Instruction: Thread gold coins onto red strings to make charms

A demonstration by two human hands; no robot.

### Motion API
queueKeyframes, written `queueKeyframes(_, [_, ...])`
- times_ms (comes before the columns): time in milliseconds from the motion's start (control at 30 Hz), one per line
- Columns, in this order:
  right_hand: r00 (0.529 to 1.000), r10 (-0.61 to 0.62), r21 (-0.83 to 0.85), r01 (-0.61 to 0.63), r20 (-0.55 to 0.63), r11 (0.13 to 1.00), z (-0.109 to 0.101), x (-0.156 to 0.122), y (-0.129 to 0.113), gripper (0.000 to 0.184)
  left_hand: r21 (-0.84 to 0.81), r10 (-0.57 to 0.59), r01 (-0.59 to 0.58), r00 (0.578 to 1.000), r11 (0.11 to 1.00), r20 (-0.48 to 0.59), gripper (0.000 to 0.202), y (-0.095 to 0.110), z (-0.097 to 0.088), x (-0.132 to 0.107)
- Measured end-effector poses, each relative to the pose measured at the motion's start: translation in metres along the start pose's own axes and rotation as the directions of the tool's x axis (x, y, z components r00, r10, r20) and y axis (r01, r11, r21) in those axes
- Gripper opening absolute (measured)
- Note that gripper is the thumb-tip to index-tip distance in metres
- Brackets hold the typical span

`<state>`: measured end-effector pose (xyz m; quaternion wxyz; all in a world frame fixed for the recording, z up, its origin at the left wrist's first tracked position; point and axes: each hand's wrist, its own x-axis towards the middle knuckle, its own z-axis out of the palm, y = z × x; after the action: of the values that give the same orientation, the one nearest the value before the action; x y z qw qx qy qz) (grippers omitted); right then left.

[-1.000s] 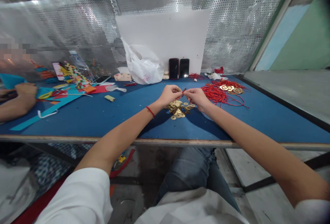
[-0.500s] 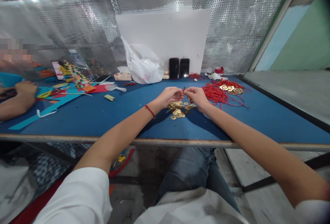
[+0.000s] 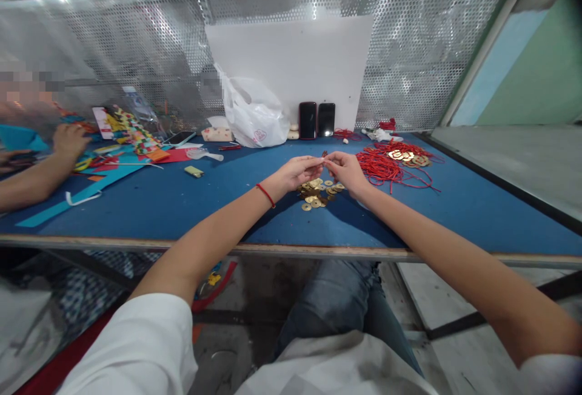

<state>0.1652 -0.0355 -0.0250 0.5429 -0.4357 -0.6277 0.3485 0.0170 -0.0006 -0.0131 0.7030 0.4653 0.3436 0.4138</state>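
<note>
- Right now, I see the left hand point(image 3: 297, 172) and the right hand point(image 3: 348, 170) meeting fingertip to fingertip just above the blue table point(image 3: 182, 204).
- Both hands are pinched closed on a short cord end point(image 3: 324, 155). It pokes up between the thumbs and forefingers, held over the middle of the table, and is too small for me to tell more.
- Directly below the hands, a loose pile of gold coins point(image 3: 318, 193) with holes lies on the table, apart from the fingers.
- I note a red bracelet point(image 3: 265, 195) around the left wrist.
- Near the right hand, on its right, a heap of red cords point(image 3: 379, 167) spreads out, with more gold pieces point(image 3: 407, 156) lying at its far edge.
- At the back, 2 dark phones point(image 3: 308, 120) stand upright against a white board point(image 3: 291, 61), just beside a white plastic bag point(image 3: 254, 117).
- Far to the left, a co-worker's hand point(image 3: 68, 139) rests among coloured paper pieces point(image 3: 131, 134).
</note>
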Motion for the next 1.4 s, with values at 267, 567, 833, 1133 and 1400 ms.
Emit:
queueKeyframes(267, [0.999,-0.032,-0.027,0.032,0.005,0.999,-0.002,0.001,0.004,0.021,-0.046,-0.012,0.011,1.0,0.999,-0.02,0.012,0.003,0.004,-0.005])
queueKeyframes(567, [0.982,-0.179,-0.271,0.188,0.059,0.944,-0.004,0.003,0.001,0.015,0.003,-0.145,0.145,0.989,0.989,0.005,0.013,0.007,0.002,-0.005])
queueKeyframes(833, [0.928,-0.368,-0.625,0.32,0.057,0.712,-0.012,-0.001,-0.009,0.013,-0.116,-0.069,0.079,0.994,0.99,0.084,0.016,0.004,0.003,-0.006])
queueKeyframes(1133, [0.906,-0.422,-0.812,0.276,0.041,0.514,-0.006,-0.011,-0.017,0.023,-0.257,-0.096,0.075,0.993,0.964,-0.07,0.011,0.003,0.003,-0.006])
queueKeyframes(1400, [0.904,-0.359,-0.843,0.371,0.231,0.39,-0.002,-0.014,-0.018,0.024,-0.155,-0.023,0.012,0.997,0.988,-0.07,0.013,-0.002,0.002,0.0])
